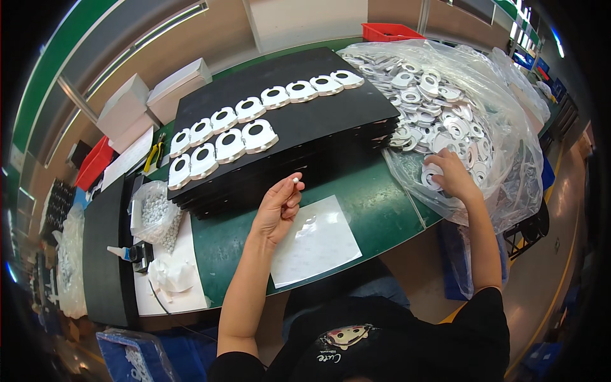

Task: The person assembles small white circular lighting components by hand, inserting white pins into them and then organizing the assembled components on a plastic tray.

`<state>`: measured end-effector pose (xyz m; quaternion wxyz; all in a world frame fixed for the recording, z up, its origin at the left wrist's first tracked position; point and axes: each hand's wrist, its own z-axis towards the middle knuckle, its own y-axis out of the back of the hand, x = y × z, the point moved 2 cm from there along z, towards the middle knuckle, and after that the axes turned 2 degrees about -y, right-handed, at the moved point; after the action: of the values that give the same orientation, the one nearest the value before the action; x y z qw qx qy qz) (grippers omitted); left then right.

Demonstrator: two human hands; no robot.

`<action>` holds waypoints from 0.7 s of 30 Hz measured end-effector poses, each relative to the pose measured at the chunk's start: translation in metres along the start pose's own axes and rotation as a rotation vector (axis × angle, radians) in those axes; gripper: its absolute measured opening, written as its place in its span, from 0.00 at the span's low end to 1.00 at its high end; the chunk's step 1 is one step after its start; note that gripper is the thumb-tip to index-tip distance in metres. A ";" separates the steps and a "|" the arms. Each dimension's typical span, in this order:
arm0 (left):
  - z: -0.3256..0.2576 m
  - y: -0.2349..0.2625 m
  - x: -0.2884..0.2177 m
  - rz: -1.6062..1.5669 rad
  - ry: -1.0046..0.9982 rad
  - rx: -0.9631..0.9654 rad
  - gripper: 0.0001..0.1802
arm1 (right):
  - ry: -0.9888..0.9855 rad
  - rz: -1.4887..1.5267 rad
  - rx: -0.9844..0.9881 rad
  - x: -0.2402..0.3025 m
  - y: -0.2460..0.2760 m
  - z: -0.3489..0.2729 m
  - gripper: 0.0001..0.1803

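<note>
Over the front of the bench, my left hand [278,207] is closed, pinching a small white bead [295,181] between thumb and forefinger. At the right, my right hand [453,175] reaches into a clear plastic bag [515,184] heaped with flat white ring-shaped parts [439,95]. Its fingers are closed on the edge of one white ring-shaped part [431,177]. Two rows of white plates with round holes [256,134] lie on a stack of black boards [318,121]. The back row is longer than the front one.
A bag of small white beads [160,216] stands at the left, beside a small bottle with a pointed tip [119,252] and crumpled tissue [173,275]. A clear sheet over paper [318,242] lies on the green bench [382,210]. Yellow-handled pliers [153,156] and white boxes [180,89] sit behind.
</note>
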<state>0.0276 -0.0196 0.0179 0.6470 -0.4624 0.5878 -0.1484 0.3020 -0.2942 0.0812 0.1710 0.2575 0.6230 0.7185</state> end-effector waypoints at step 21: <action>0.000 0.036 -0.017 -0.105 -0.093 -0.103 0.11 | 0.148 1.283 0.141 0.208 -0.103 0.015 0.09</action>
<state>0.0103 0.0116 0.0004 0.6403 -0.5317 0.5388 -0.1303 0.1351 -0.1470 0.0137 -0.3528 0.5391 0.4010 0.6512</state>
